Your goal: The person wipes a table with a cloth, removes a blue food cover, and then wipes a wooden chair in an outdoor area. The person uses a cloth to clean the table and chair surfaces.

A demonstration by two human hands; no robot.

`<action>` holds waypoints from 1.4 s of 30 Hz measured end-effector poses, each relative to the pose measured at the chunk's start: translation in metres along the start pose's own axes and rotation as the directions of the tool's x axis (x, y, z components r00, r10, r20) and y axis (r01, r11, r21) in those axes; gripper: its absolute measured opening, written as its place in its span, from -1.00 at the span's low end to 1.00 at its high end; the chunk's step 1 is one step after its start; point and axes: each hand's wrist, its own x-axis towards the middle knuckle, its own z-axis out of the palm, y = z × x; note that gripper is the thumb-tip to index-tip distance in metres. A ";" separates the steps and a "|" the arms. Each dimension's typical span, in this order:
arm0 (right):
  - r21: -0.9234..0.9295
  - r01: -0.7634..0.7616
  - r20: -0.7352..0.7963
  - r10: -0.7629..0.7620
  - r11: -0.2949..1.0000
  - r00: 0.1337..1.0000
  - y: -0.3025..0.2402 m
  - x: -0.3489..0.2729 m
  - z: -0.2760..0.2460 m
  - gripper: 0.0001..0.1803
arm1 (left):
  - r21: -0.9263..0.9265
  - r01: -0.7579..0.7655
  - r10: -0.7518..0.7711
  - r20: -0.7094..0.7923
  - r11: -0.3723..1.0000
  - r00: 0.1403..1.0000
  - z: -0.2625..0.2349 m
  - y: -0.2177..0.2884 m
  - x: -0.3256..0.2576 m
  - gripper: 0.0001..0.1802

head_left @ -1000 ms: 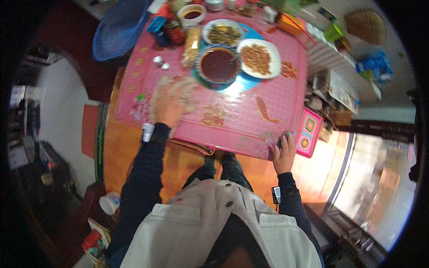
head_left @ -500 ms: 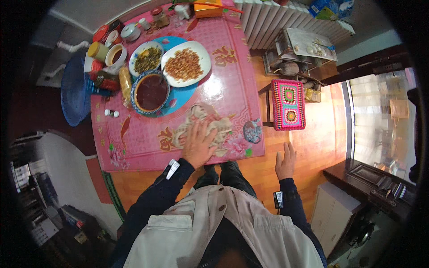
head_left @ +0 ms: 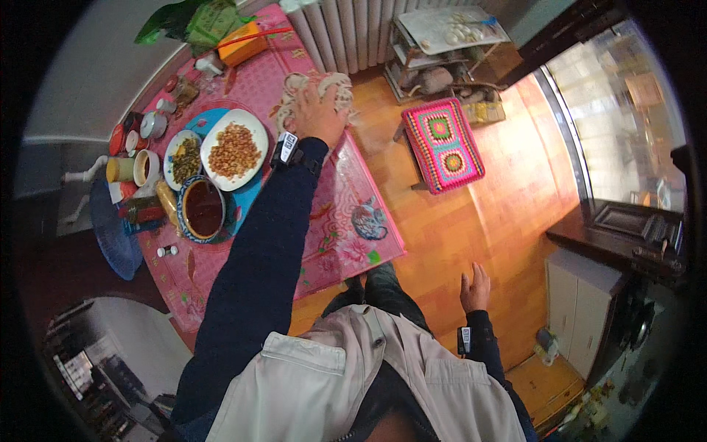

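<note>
My left hand (head_left: pixel 318 116) presses down on a pale, patterned cloth (head_left: pixel 289 90) at the right edge of the table (head_left: pixel 342 193). Its fingers are stretched out and apart over the crumpled fabric, which reaches the table's rim. The left forearm stretches across the near part of the pink tablecloth. To the left of that hand stand a white plate of peanuts (head_left: pixel 234 151), a plate of chopped greens (head_left: pixel 182 157) and a patterned bowl of dark red liquid (head_left: pixel 202 210). My right hand (head_left: pixel 475 289) hangs over the floor, open, touching nothing.
Jars, cups and a bagged item crowd the table's left side; a small white-capped bottle (head_left: pixel 168 251) lies nearer. An orange box (head_left: pixel 241 44) sits at the far end. Right of the table are a stool with a crocheted cover (head_left: pixel 443 145), a radiator (head_left: pixel 350 33) and a trolley (head_left: pixel 409 55).
My left hand and the cloth have moved from the table's near middle to its far right edge. The view has turned. My right hand remains open over the floor.
</note>
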 end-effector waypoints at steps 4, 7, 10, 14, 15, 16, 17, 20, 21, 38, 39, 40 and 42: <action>0.000 -0.036 -0.021 0.036 0.999 0.999 0.014 -0.026 0.008 -0.39 | 0.007 -0.046 0.046 -0.021 0.999 0.999 -0.002 0.004 -0.011 -0.27; -0.074 -0.037 -0.024 0.036 0.997 0.999 0.017 -0.036 0.013 -0.41 | -0.023 -0.121 0.121 0.001 0.992 0.993 -0.015 0.017 -0.039 -0.32; -0.019 -0.043 -0.008 0.042 0.999 0.999 0.010 -0.044 0.019 -0.40 | -0.063 -0.199 0.203 0.066 0.978 0.977 -0.031 0.041 -0.086 -0.32; -0.006 0.005 -0.027 -0.005 1.000 1.000 -0.008 -0.058 0.028 -0.39 | -0.179 -0.319 0.350 0.182 0.930 0.919 -0.059 0.069 -0.176 -0.27; 0.021 0.012 -0.013 -0.011 1.000 1.000 -0.013 -0.061 0.029 -0.38 | -0.232 -0.358 0.401 0.178 0.904 0.898 -0.067 0.071 -0.200 -0.25; 0.040 0.025 -0.020 -0.024 0.999 1.000 -0.018 -0.063 0.030 -0.38 | -0.290 -0.402 0.456 0.151 0.869 0.877 -0.074 0.072 -0.221 -0.22; -0.004 0.084 -0.081 -0.084 0.996 0.993 -0.022 -0.066 0.032 -0.40 | -0.302 -0.424 0.484 0.160 0.854 0.860 -0.081 0.069 -0.242 -0.21; 0.042 0.102 -0.051 -0.099 0.994 0.994 -0.032 -0.074 0.030 -0.40 | -0.349 -0.482 0.550 0.127 0.803 0.825 -0.099 0.052 -0.290 -0.20; 0.046 0.100 -0.029 -0.099 0.994 0.995 -0.034 -0.077 0.028 -0.40 | -0.360 -0.493 0.561 0.113 0.792 0.820 -0.104 0.043 -0.304 -0.19; -0.036 -0.258 0.110 0.261 0.965 0.959 0.023 -0.197 -0.013 -0.35 | -0.203 -0.273 0.317 0.231 0.940 0.920 -0.186 -0.124 -0.451 -0.09; -0.005 -0.296 0.132 0.294 0.955 0.947 0.038 -0.202 -0.012 -0.34 | -0.168 -0.248 0.285 0.253 0.954 0.925 -0.189 -0.126 -0.457 -0.10; 0.013 -0.348 0.161 0.342 0.937 0.926 0.055 -0.208 -0.011 -0.34 | -0.129 -0.198 0.229 0.310 0.972 0.923 -0.191 -0.127 -0.463 -0.11; 0.076 -0.419 0.157 0.404 0.905 0.901 0.091 -0.221 -0.005 -0.33 | -0.131 -0.182 0.211 0.269 0.975 0.940 -0.190 -0.123 -0.468 -0.14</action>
